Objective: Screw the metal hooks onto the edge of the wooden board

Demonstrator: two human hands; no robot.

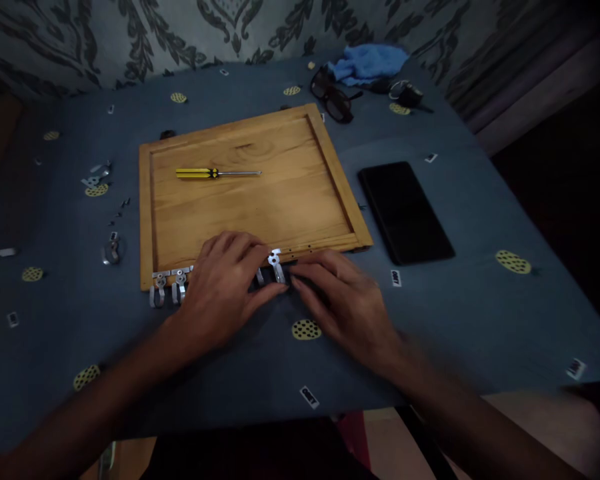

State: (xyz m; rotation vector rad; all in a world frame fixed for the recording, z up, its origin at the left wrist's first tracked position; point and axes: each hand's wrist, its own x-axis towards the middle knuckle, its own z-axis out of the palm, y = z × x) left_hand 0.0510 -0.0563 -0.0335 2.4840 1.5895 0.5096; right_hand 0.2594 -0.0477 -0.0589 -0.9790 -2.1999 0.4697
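A framed wooden board (245, 200) lies on the patterned cloth, with several metal clips along its near edge. My left hand (227, 283) rests over that edge, its thumb and fingers beside a shiny clip (276, 265); what it grips, if anything, is hidden. Just right of the same clip is my right hand (345, 300), thumb and forefinger pinched together at the edge; anything between them is too small to tell. Two more clips (180, 283) show left of my left hand. A yellow and black screwdriver (197, 173) lies on the board, its shaft pointing right.
Right of the board lies a black phone-like slab (406, 212). Sunglasses (335, 97), a blue cloth (370, 63) and keys (406, 93) are at the back right. Loose clips (113, 250), small screws (119, 213) and a white cable end (3, 253) lie to the left.
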